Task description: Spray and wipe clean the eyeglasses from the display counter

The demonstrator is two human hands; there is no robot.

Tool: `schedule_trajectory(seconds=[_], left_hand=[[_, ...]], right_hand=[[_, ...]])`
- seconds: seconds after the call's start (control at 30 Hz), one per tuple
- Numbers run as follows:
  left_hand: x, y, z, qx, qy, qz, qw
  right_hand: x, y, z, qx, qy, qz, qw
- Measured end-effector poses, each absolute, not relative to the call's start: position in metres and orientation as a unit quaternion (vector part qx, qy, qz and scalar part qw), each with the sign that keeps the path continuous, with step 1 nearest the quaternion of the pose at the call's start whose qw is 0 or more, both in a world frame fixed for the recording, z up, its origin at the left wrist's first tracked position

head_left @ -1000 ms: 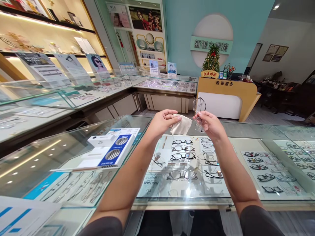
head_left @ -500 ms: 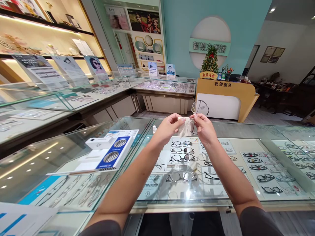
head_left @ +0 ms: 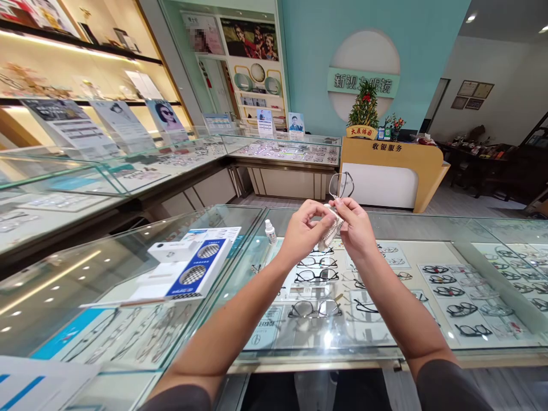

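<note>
Leftward, a small bottle stands on the glass bench; the left hand pinches a cloth; above it, eyeglasses tilt up from the right hand's closed grip, presumably keeping one lens clear of fingers.

A teal wall fills 12 to 1 o'clock, bearing a round white sign panel crossed by a green band. Shelves at 10 o'clock glow with warm strip light. At 11 o'clock, 2 posters hang side by side over a pale door. Glass display cases run along 9 o'clock and across 12 o'clock; a nearer case spans 6 o'clock, its glass catching bright reflections. A yellow-and-white counter stands between 2 and 3 o'clock. Beyond it, 4 framed sheets hang on a grey wall under a ceiling light. Greyish flooring shows at 3 o'clock.
</note>
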State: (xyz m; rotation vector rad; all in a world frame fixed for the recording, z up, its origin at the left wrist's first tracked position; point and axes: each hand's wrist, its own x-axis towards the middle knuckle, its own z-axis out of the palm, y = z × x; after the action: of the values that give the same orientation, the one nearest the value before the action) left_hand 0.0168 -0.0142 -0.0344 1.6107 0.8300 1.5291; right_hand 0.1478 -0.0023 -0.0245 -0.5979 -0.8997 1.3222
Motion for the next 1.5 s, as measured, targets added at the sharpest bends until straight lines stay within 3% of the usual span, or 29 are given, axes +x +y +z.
schedule_trajectory(seconds=[0.17, 0.37, 0.6, 0.83, 1.2, 1.5], left_hand=[[0.016, -0.011, -0.034, 0.577, 0.332, 0.567, 0.485], [0.011, -0.010, -0.031, 0.620, 0.341, 0.495, 0.503], [0.009, -0.008, -0.030, 0.597, 0.265, 0.463, 0.600], [0.012, -0.010, -0.029, 0.612, 0.277, 0.464, 0.578], [0.021, -0.020, -0.032, 0.586, 0.322, 0.598, 0.443], [0.014, -0.009, -0.035, 0.615, 0.266, 0.542, 0.507]], right_hand=[[0.150, -0.007, -0.020, -0.256, -0.405, 0.589, 0.651], [0.150, -0.005, -0.022, -0.265, -0.414, 0.583, 0.647], [0.150, -0.005, -0.022, -0.249, -0.410, 0.604, 0.636], [0.151, -0.001, -0.025, -0.237, -0.429, 0.590, 0.641], [0.144, -0.016, -0.017, -0.225, -0.452, 0.601, 0.620], [0.155, -0.009, -0.014, -0.249, -0.463, 0.559, 0.641]])
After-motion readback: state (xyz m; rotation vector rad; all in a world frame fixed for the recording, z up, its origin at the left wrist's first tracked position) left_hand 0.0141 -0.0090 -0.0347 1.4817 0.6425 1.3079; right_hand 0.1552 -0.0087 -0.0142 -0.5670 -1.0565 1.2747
